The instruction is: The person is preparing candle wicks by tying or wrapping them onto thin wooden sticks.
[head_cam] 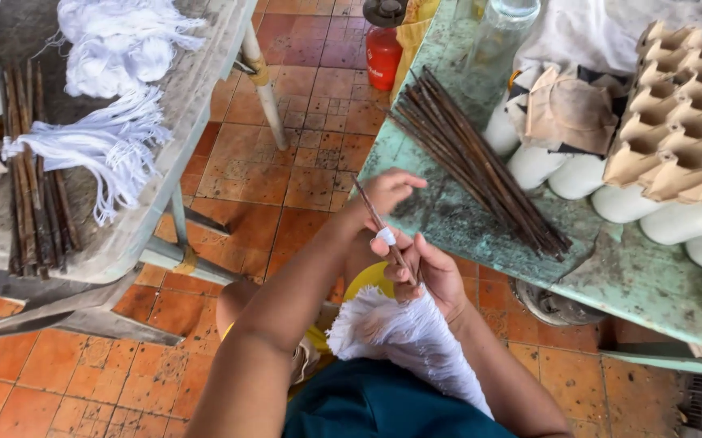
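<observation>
Hands working a thin stick over the lap

We note the left hand (387, 195) and right hand (432, 272) pinching one brown stick (383, 231) wrapped with white thread (386, 236); a white fringe bundle (404, 332) lies below, a stick pile (481, 162) on the green counter (651, 284).

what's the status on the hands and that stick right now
Left hand pinching thin brown stick near its upper part. Right hand gripping it lower down, white thread wrapped on it. White fringe bundle in lap. Nothing in the way.

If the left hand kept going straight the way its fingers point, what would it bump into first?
Probably the bundle of dark sticks lying on the green table. The left hand points up and right toward it, though height is hard to judge.
</observation>
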